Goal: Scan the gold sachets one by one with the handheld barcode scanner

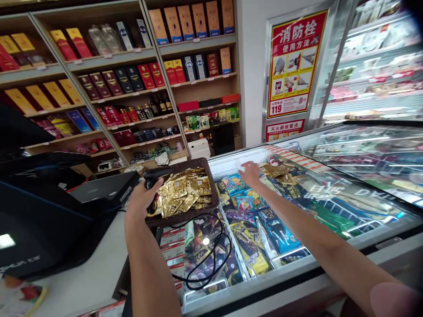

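Note:
My left hand (pixel 142 198) is wrapped round the handle of a black handheld barcode scanner (pixel 152 177), at the left side of a brown woven basket (pixel 214 193). Gold foil packets (pixel 181 189) fill the basket. A looped black cord (pixel 216 257) lies in front of it, over the freezer's glass. My right hand (pixel 251 174) reaches over the open part of a chest freezer, near its white back wall (pixel 228 166). Its fingers are spread with nothing visible in them. Below it lie blue ice cream packs (pixel 233 182), yellow packs (pixel 251 251) and brown-gold packs (pixel 277 169).
A glass lid (pixel 357 185) covers the freezer's right part. White wire dividers (pixel 234 246) separate the packs. At left, a black monitor (pixel 36 224) stands on the white counter (pixel 99 259). Shelves (pixel 198 37) of boxes and a red-yellow poster (pixel 295 66) are behind.

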### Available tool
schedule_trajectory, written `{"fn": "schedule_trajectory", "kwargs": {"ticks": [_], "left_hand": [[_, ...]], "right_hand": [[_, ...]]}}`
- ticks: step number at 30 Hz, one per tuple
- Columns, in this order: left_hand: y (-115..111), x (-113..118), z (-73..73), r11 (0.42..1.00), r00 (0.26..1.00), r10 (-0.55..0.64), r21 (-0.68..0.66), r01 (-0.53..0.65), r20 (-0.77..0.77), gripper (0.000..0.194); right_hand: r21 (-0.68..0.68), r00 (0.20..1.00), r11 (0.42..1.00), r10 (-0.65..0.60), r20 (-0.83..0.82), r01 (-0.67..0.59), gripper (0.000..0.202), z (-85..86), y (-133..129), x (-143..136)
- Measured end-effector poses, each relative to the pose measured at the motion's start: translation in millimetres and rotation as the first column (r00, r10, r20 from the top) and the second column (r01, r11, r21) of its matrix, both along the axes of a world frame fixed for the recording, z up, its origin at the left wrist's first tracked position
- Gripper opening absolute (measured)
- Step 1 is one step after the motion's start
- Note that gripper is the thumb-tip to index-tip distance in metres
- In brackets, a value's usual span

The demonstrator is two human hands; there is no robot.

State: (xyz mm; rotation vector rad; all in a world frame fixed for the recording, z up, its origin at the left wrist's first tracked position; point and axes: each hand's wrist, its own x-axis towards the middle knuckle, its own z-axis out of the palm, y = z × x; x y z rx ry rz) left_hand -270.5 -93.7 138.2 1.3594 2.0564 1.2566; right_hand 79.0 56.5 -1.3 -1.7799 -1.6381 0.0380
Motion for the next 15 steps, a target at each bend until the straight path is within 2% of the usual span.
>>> {"fn": "schedule_trajectory", "kwargs": {"ticks": [1,3,4,6,8,11,15], "left_hand": [[0,0,-0.1,1.000,1.000,0.003,0.002,-0.003,0.004,0.048],[0,0,-0.9,1.000,1.000,0.002,-0.005,-0.002,0.005,0.049],[1,0,-1.8,1.000,1.000,-0.004,-0.009,0.004,0.004,0.050],[3,-1,-4.1,1.000,1.000,-0.027,-0.014,0.027,-0.009,0.051],[5,0,-6.2,0.999,0.999,-0.047,-0.008,0.047,-0.024,0.052],[6,6,-6.4,0.998,0.998,-0.058,0.002,0.058,-0.034,0.051],[5,16,-2.2,0.996,0.996,-0.090,-0.020,0.090,-0.019,0.051]], "right_hand": [[0.006,0.993,0.993,0.117,0.020,-0.117,0.028,6.1,-3,-30],[-0.016,0.941,0.944,0.330,0.070,-0.330,0.040,20.8,-14,-92],[-0.034,0.919,0.923,0.384,0.084,-0.383,0.046,28.4,-21,-121],[-0.125,0.907,0.908,0.413,0.087,-0.401,0.053,41.7,-34,-172],[-0.219,0.915,0.901,0.397,0.075,-0.374,0.055,51.1,-44,-208],[-0.299,0.929,0.888,0.370,0.012,-0.350,0.051,58.6,-52,-230],[-0.359,0.905,0.831,0.400,-0.146,-0.425,0.028,61.7,-49,-217]]}}
